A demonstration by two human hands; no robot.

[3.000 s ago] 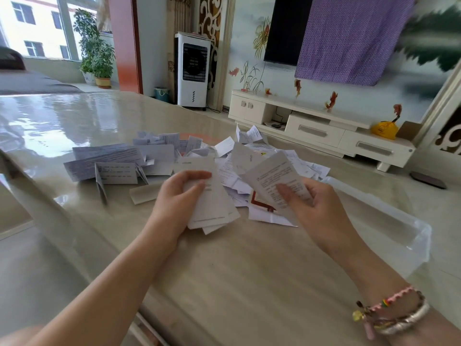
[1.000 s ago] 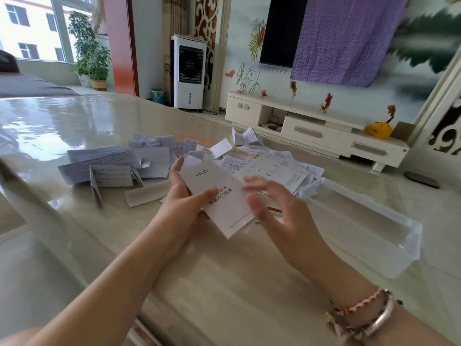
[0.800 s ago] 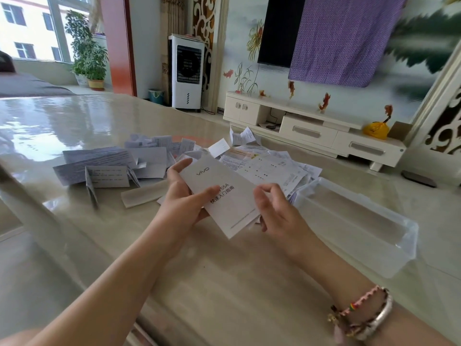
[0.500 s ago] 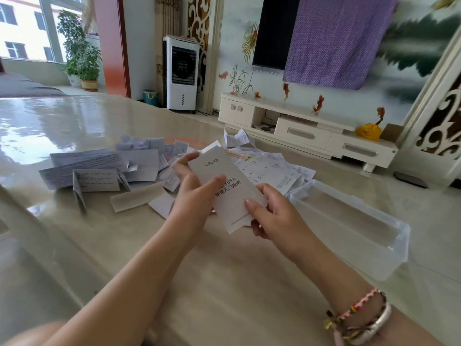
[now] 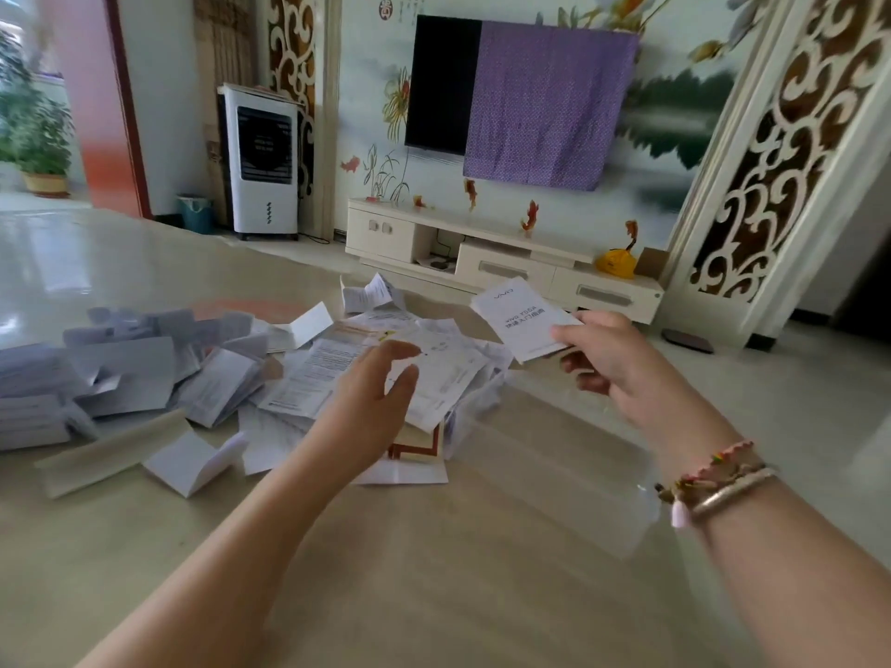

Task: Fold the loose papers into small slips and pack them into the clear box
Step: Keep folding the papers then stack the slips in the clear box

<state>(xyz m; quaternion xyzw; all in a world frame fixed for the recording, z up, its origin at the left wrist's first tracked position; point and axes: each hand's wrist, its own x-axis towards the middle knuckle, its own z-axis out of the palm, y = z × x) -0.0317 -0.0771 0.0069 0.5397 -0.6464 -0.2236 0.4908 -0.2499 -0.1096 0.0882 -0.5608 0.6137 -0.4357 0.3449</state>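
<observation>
Table (image 5: 434,595): beige, glossy.
Paper pile (image 5: 299,378): loose and folded sheets, centre-left on table.
Clear box (image 5: 554,455): just R of pile, under my R forearm; blurred.
My L hand (image 5: 371,402): over pile, fingers relaxed, holding nothing.
My R hand (image 5: 612,359): above box, pinching folded slip (image 5: 523,318), printed w/ "vivo".

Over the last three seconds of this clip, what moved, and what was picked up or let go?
The left hand let go of the white booklet it held half a second ago and now hovers open over the paper pile. The right hand took the booklet over, having dropped its earlier sheet, and carried it right, above the clear box. The pile and box lie much as before.
</observation>
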